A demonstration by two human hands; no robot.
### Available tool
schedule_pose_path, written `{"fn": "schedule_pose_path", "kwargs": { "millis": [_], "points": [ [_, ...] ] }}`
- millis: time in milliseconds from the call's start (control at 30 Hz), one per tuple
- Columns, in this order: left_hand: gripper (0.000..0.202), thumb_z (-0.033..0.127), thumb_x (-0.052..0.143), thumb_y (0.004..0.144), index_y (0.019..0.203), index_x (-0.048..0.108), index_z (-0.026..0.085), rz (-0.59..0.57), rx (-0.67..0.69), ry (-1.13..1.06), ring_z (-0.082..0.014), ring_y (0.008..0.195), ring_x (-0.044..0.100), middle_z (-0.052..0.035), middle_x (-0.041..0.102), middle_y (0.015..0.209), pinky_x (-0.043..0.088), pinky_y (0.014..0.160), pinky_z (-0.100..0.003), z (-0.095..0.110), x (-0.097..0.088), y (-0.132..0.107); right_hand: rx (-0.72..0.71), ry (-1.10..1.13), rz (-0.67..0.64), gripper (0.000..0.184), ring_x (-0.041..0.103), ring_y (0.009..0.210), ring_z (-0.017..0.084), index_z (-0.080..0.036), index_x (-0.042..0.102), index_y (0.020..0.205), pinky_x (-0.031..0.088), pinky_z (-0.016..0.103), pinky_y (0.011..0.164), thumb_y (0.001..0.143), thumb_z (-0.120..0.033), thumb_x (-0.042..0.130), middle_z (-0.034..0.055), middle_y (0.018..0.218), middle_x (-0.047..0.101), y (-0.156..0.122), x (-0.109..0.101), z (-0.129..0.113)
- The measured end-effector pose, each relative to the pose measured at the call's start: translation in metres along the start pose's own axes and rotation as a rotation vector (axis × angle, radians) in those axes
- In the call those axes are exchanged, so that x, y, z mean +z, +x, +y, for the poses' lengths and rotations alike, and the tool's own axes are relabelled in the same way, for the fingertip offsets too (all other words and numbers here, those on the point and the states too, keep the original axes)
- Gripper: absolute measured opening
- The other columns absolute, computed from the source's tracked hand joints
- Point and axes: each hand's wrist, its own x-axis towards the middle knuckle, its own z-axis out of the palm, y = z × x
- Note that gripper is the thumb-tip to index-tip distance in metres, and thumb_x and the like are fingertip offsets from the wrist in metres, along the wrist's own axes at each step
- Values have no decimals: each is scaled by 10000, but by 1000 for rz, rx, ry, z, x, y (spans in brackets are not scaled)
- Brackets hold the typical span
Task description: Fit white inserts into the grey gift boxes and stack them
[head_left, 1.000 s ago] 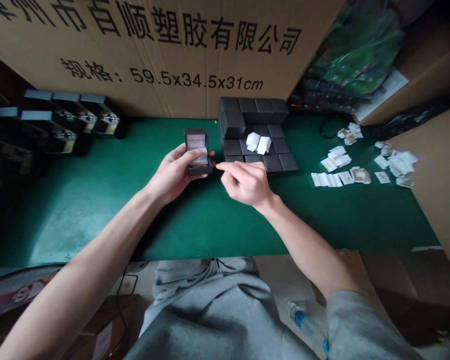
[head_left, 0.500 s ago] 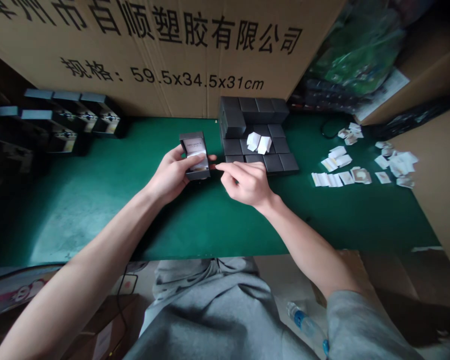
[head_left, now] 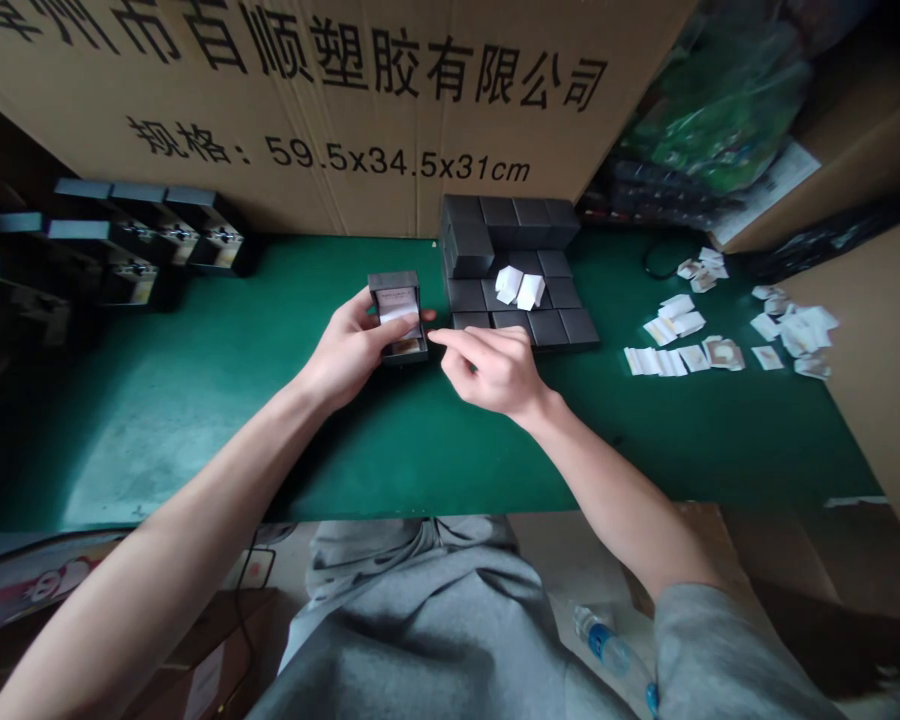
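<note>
My left hand (head_left: 349,350) is closed around a small black jewelry box (head_left: 421,345) with its lid raised. The lid's white lining (head_left: 397,302) bears small lettering too blurred to read. My left thumb lies across the inside of the box; part of the base shows below it, its contents hard to make out. Just right of the box is my right hand (head_left: 491,365), index finger stretched toward the box's right edge and the other fingers curled. I see nothing in it, and whether its fingertip touches the box I cannot tell.
Closed black boxes (head_left: 547,325) stand stacked behind my right hand, with two white folded pieces (head_left: 520,288) on top. Opened black boxes (head_left: 217,235) stand at left. White packets (head_left: 656,361) lie at right on the green table (head_left: 420,450). A large carton (head_left: 330,200) closes off the back.
My left hand has turned the jewelry box a little and shifted it slightly right, showing more of its base below the thumb. My right hand has barely moved.
</note>
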Motion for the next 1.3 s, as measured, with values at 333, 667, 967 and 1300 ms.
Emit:
{"fn": "schedule_pose_path", "kwargs": {
  "millis": [333, 667, 967, 1300],
  "points": [
    [352, 345, 808, 834, 1123, 674, 195, -18, 29, 93, -269, 1030, 774, -81, 808, 1053, 659, 838, -362, -1, 4, -3, 35, -62, -183, 311, 672, 585, 117, -187, 794, 1050, 407, 279, 578, 1010, -295, 505, -5, 715, 784, -1, 5, -11],
    [275, 310, 758, 874, 1103, 664, 192, -78, 142, 231, -139, 743, 684, -40, 764, 931, 568, 632, -230, -2, 5, -4, 139, -151, -339, 348, 577, 526, 111, -183, 688, 755, 199, 330, 556, 1007, -216, 451, -2, 623, 716, 8, 3, -20],
    [298, 347, 754, 863, 1110, 692, 191, -59, 163, 301, -191, 814, 722, -61, 773, 964, 605, 675, -285, 4, 8, -10, 190, -124, -364, 368, 557, 513, 111, -177, 690, 777, 173, 333, 561, 1040, -246, 442, 12, 639, 725, 8, 2, -22],
    [322, 367, 791, 836, 1097, 708, 199, -35, 152, 267, -221, 843, 737, -62, 781, 961, 623, 703, -319, 4, 7, -11, 172, -99, -301, 359, 572, 504, 105, -188, 683, 756, 203, 331, 542, 1037, -245, 467, -3, 623, 718, 7, 2, -20]
  ]
}}
